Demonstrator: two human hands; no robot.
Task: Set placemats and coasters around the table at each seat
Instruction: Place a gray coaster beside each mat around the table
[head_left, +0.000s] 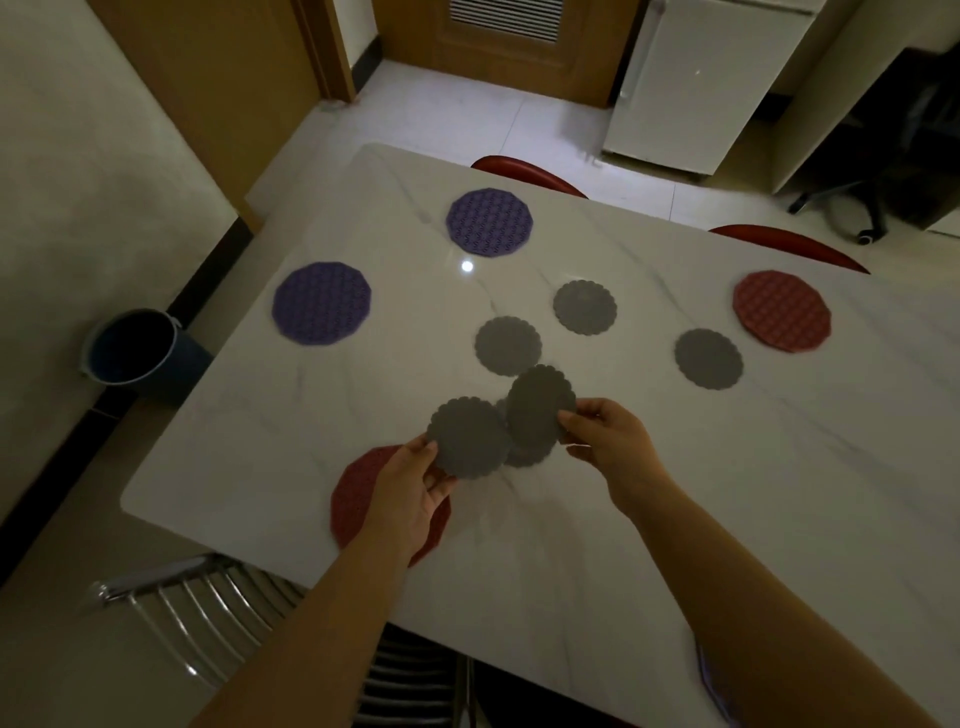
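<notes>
The left hand (410, 499) is pinching a grey coaster (467, 437) by its near-left edge, its fingers (434, 475) curling under the disc, and the right hand (608, 436) is pinching a second grey coaster (540, 410) by its right edge, tilted up on its side, with its fingers (571, 415) closing on the rim. Both discs are being held just above the white marbled worktop (675, 493), and a third grey disc (522, 457) is showing partly behind them; whether it is lying on the surface or being held cannot be told. The coasters are looking flat, matte grey and round with scalloped edges. Three more are lying on the worktop: one (507, 345) just beyond the hands, one (585, 307) farther back, and one (708, 358) to the right, just beside a red mat (782, 310). The mats are larger, many-sided rounds with a woven-looking pattern: two purple ones, at the left edge (321, 303) and toward the far side (489, 222), and another red one (358, 493) lying under the left hand at the near edge. Two red chair backs (524, 171) are showing past the far edge, a metal chair (197, 613) is standing at the near-left corner, and a dark bucket (132, 348) is sitting on the floor to the left.
</notes>
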